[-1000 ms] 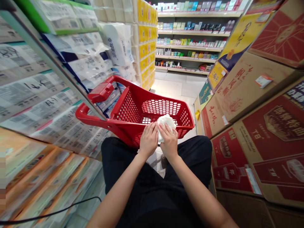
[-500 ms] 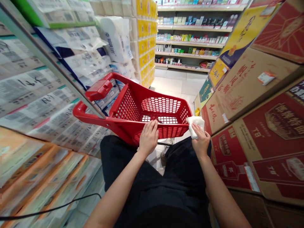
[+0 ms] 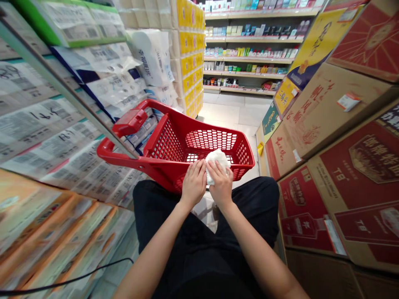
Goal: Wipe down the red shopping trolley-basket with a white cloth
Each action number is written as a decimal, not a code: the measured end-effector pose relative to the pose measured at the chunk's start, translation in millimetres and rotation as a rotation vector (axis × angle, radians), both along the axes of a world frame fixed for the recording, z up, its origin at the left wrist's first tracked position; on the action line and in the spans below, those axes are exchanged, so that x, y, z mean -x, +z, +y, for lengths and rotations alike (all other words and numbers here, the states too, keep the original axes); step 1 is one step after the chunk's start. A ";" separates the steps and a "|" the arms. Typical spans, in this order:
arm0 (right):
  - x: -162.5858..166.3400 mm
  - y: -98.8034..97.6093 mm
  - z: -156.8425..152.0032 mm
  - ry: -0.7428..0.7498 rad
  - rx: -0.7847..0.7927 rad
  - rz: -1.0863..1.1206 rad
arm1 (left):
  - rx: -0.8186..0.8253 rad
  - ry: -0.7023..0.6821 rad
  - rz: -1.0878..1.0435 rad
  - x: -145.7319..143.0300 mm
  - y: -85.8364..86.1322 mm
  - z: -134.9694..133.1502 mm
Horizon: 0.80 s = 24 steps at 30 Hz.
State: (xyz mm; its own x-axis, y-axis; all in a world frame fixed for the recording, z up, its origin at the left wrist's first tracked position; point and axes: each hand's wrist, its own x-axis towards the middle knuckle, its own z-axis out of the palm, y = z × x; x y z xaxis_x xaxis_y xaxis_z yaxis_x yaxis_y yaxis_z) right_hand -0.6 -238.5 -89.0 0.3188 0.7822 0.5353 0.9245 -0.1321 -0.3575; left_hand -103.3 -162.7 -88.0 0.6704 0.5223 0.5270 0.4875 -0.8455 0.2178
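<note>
A red plastic shopping basket [image 3: 174,124] with perforated walls and a long handle lies across in front of my knees. My left hand [image 3: 193,182] grips its near rim at about the middle, fingers bent over the edge. Right beside it, my right hand [image 3: 220,180] presses a white cloth [image 3: 220,158] against the same rim, fingers lying over the fabric. The two hands almost touch. The cloth covers a stretch of the rim and part of the near wall.
Cardboard boxes [image 3: 311,116] are stacked close on my right. Wrapped paper packs [image 3: 102,87] fill the left side, with a metal pole [image 3: 71,95] before them. Stocked shelves [image 3: 249,58] stand across the tiled floor [image 3: 230,112]. A black cable [image 3: 77,274] runs at lower left.
My right hand has slid the white cloth leftward along the rim, from the basket's right corner to beside my left hand. My left hand stays in place.
</note>
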 end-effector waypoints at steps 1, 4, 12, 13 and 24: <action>-3.0 -1.9 -3.0 0.005 -0.004 -0.013 | 0.001 -0.001 0.005 0.2 0.5 -0.2; -25.7 -10.5 -20.6 -0.020 -0.014 -0.064 | 0.001 -0.006 0.016 0.1 1.3 -0.7; -113.8 -41.2 -71.5 -0.366 -0.063 -0.021 | 0.012 -0.009 -0.008 -2.8 0.4 -1.8; -116.4 -41.1 -72.2 -0.392 -0.065 -0.008 | 0.012 -0.009 -0.013 -3.5 0.3 -1.9; -2.1 -3.8 2.4 -0.047 -0.013 -0.030 | 0.003 0.011 0.010 -0.7 1.1 -2.2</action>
